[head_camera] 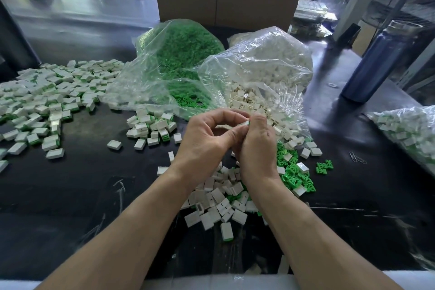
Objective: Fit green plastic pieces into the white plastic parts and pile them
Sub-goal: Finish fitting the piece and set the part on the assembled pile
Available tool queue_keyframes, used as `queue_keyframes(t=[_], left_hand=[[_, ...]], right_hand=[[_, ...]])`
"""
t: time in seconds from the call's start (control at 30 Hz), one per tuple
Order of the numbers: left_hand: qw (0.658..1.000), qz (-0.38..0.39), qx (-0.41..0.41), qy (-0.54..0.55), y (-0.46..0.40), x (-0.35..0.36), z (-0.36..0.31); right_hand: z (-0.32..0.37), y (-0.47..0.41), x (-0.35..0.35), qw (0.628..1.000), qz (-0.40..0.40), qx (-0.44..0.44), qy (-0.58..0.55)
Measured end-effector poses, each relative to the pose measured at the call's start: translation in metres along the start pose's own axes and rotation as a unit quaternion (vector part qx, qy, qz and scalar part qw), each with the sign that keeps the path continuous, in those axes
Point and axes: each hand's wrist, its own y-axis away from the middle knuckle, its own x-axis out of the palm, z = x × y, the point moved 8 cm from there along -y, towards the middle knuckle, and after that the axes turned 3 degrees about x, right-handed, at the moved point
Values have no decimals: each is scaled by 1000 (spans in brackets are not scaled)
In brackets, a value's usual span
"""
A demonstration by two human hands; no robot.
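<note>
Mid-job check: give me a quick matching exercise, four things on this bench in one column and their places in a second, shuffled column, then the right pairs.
Things
1. clear plastic bag of green plastic pieces
2. dark blue metal water bottle
3. silver wire paper clips
4. large spread pile of finished white-and-green parts

Places
A. on the dark bench at the left
B. upright at the right, behind the bags
C. flat on the bench, right of the loose green pieces
D. behind both hands, left of the bag of white parts

Pairs: 1-D, 2-B, 3-C, 4-A
</note>
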Motion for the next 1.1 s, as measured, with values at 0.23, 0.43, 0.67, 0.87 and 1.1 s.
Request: queue_keyframes(t=[0.23,0.43,0.67,0.87,1.1], left_hand=[[1000,1,6,5,1,-1,-2],[1000,-4,11,-3,1,-1,0],[999,-17,38,0,-5,-11,0],[994,-84,49,-49,-9,-37,-1],[993,-51,51,-97,-12,-38,-2]], right_hand=[[1,0,3,1000,8,-11,6],[-3,-2,4,1000,18,-1,-23],[2,-6,-1,998,37,-33,46],[22,-7,-7,971,18,-166,169],[24,-8,-3,955,53,-197,215]])
